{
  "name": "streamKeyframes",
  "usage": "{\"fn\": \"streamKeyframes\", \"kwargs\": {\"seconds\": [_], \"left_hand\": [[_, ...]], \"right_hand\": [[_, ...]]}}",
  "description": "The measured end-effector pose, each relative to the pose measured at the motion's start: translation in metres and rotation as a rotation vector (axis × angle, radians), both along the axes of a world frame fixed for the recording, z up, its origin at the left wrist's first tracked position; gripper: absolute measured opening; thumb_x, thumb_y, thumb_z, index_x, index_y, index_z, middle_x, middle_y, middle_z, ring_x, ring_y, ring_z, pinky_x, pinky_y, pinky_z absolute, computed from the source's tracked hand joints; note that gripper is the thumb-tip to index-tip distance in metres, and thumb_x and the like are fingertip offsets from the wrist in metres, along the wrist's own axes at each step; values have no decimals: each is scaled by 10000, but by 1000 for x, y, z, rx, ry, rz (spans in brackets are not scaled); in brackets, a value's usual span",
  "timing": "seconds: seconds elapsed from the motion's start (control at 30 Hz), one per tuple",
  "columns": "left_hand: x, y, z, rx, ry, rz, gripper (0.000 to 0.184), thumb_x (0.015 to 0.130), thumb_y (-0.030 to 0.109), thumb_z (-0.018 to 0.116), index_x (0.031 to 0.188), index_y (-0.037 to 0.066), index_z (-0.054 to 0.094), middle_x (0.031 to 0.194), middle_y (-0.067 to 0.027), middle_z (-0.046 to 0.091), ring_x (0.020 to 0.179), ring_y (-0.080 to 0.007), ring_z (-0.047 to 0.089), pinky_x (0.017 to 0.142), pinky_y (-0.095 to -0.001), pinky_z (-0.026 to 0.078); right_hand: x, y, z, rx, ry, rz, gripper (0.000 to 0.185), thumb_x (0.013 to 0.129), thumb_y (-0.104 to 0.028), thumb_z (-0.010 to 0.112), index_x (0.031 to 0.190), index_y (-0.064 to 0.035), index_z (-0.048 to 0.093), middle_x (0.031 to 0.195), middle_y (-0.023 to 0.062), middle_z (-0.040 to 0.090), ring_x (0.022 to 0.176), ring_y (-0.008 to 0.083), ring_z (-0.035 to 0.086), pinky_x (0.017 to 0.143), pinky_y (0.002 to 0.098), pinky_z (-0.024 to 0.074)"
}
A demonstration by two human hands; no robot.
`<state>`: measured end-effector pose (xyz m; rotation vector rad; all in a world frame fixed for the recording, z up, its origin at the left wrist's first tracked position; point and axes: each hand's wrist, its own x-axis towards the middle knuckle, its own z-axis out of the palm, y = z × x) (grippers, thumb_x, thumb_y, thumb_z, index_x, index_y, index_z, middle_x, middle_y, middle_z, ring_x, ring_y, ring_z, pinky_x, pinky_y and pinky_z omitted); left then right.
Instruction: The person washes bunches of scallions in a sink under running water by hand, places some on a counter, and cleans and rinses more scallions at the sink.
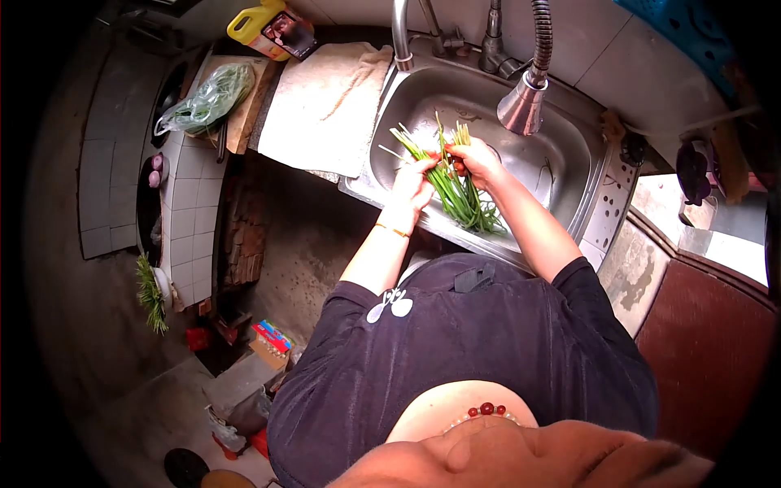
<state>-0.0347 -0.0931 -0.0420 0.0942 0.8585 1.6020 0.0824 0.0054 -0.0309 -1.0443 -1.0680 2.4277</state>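
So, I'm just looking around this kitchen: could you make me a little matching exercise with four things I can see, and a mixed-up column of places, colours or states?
Things:
1. Bunch of green stalks
2. Jug
3. Spray nozzle
4. Pale cloth

Places, colours or states:
A. Hanging over the sink on a flexible hose
B. Spread out to the left of the sink
C. Held by the left hand and the right hand
D. Bright yellow, with a dark label

Right pairs: 1-C, 2-D, 3-A, 4-B.
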Motion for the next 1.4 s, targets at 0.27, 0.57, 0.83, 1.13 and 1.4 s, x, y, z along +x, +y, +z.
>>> {"fn": "streamKeyframes", "kwargs": {"seconds": [0.27,0.57,0.83,1.13,1.4], "left_hand": [[5,1,6,4,137,-91,205,747,-47,542,935,33,560,892,-77,594,818,-179,580,764,-309,483],[12,-1,22,35,168,-143,269,736,-45,577,990,41,550,922,-54,584,848,-152,569,770,-294,471],[22,-2,22,17,376,-87,324,715,-90,540,1013,35,529,919,-46,574,815,-135,561,734,-253,461],[9,-4,8,-56,269,-21,208,728,-87,535,904,14,491,800,-91,561,720,-189,588,656,-301,504],[4,-9,21,-30,195,-67,158,745,-68,546,888,-13,508,790,-103,562,741,-213,586,693,-351,510]], "right_hand": [[-1,-2,12,86,-38,-9,62,782,-94,534,822,-58,565,621,11,527,444,77,437,358,220,330],[-5,-3,-3,119,-61,-56,76,754,-81,544,807,-36,573,636,27,551,458,97,464,387,236,343],[-7,-7,-2,178,-136,-50,63,767,-89,543,777,-41,583,619,20,541,424,76,422,362,220,303],[-4,0,-10,171,-73,-188,75,795,-110,547,843,-53,540,615,-2,491,480,77,421,427,222,332],[11,16,-13,67,72,-245,54,833,-117,517,837,-65,531,725,14,520,625,117,478,581,242,415]]}}
